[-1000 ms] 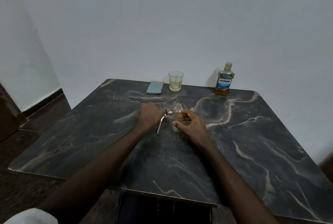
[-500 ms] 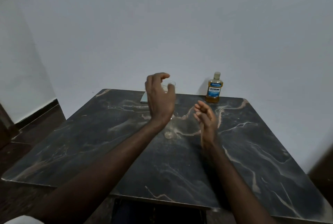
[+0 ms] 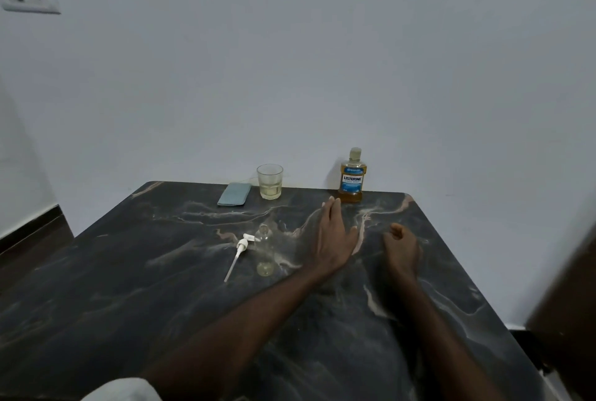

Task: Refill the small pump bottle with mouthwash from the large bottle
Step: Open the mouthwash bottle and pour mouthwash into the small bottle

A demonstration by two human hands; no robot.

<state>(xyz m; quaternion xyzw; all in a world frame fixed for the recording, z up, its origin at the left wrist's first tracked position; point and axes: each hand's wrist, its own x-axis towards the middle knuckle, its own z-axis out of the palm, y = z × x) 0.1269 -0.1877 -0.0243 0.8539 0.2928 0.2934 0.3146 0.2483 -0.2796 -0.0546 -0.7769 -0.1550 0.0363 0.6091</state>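
Note:
The small clear pump bottle (image 3: pixel 265 252) stands uncapped in the middle of the dark marble table (image 3: pixel 161 287). Its white pump head with dip tube (image 3: pixel 238 254) lies on the table just left of it. The large mouthwash bottle (image 3: pixel 351 176), amber liquid with a blue label and its cap on, stands at the far edge by the wall. My left hand (image 3: pixel 333 236) stretches flat with fingers straight, pointing at the large bottle and a short way from it, holding nothing. My right hand (image 3: pixel 400 247) hovers to the right with fingers loosely curled, empty.
A drinking glass (image 3: pixel 270 182) with a little pale liquid and a folded blue-grey cloth (image 3: pixel 234 194) sit at the far edge, left of the large bottle. A white wall backs the table. A dark wooden panel (image 3: pixel 567 320) rises at the right.
Both hands let go of the small bottle and pump head, lifted, then swung right; my left hand now reaches toward the large bottle. The view has tilted up and shifted.

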